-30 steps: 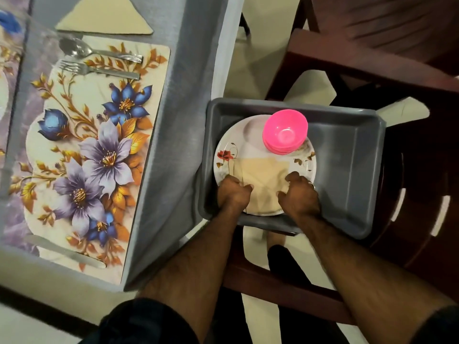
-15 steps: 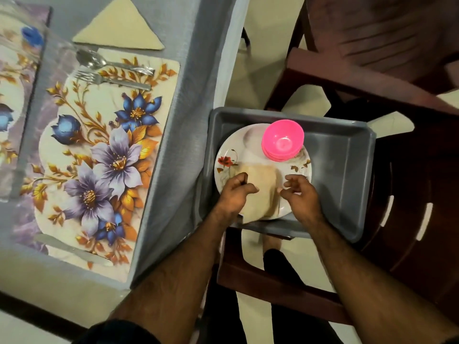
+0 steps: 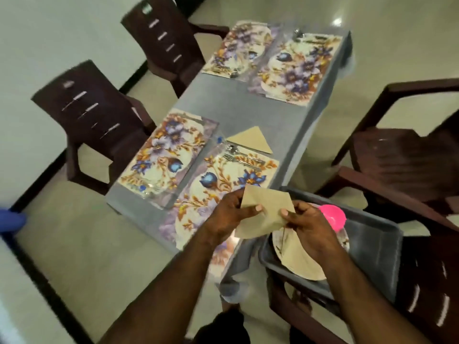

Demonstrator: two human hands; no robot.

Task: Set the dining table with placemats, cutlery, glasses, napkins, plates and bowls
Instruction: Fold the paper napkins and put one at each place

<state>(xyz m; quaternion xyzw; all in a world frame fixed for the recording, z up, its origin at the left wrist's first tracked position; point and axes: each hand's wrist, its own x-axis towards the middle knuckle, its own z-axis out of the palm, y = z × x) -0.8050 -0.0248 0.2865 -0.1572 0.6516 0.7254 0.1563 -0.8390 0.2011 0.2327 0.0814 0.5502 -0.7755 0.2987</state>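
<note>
Grey table (image 3: pixel 238 112) carries four placemats. Near its front corner my left hand (image 3: pixel 228 214) and right hand (image 3: pixel 308 229) both pinch the beige napkin (image 3: pixel 265 209); I should fold it flat, edges matched, beside that corner's placemat (image 3: pixel 218 184).

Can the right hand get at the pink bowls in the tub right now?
Probably not yet: the right hand pinches the napkin along with the left hand. The pink bowls sit uncovered just beyond it.

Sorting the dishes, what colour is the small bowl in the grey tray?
Bright pink plastic bowl, seen best in the head view.
</note>
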